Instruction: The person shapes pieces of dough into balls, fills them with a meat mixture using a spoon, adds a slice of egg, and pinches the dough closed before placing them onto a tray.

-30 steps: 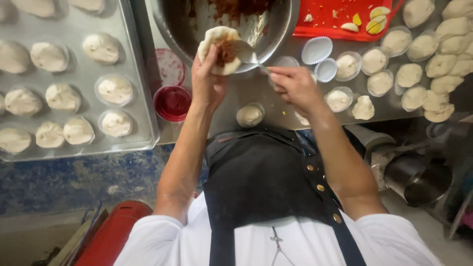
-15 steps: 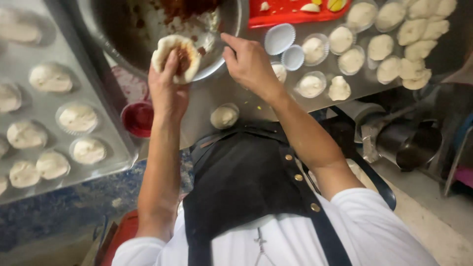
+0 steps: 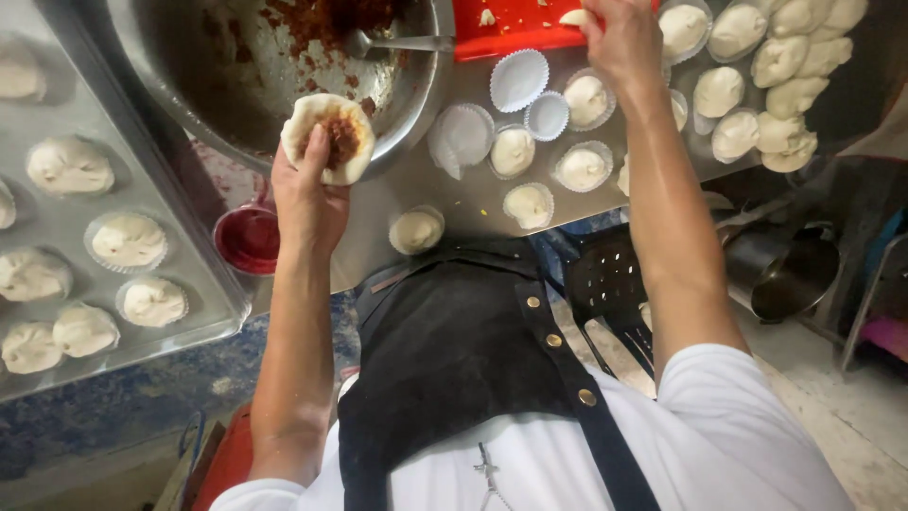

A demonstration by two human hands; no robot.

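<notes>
My left hand (image 3: pixel 305 194) holds a flat round of white dough (image 3: pixel 328 138) cupped in the fingers, with a lump of reddish-brown filling in its middle and my thumb pressing on it. It hovers at the near rim of a big metal bowl (image 3: pixel 189 85) with remains of the same filling. A metal spoon (image 3: pixel 402 43) lies in the bowl, free of both hands. My right hand (image 3: pixel 619 38) is stretched out to a red tray (image 3: pixel 511 28) at the far side, fingertips pinched on a small pale piece (image 3: pixel 574 16) lying there.
A metal baking tray (image 3: pixel 57 227) on the left carries several filled buns in paper cups. Empty paper cups (image 3: pixel 518 80) and dough portions (image 3: pixel 584 168) cover the metal table on the right, with more dough pieces (image 3: pixel 785 66) behind. A small red bowl (image 3: pixel 248 238) sits by my left wrist.
My right hand left the spoon in the bowl and moved right and away to the red tray. My left hand kept the filled dough round and hardly shifted.
</notes>
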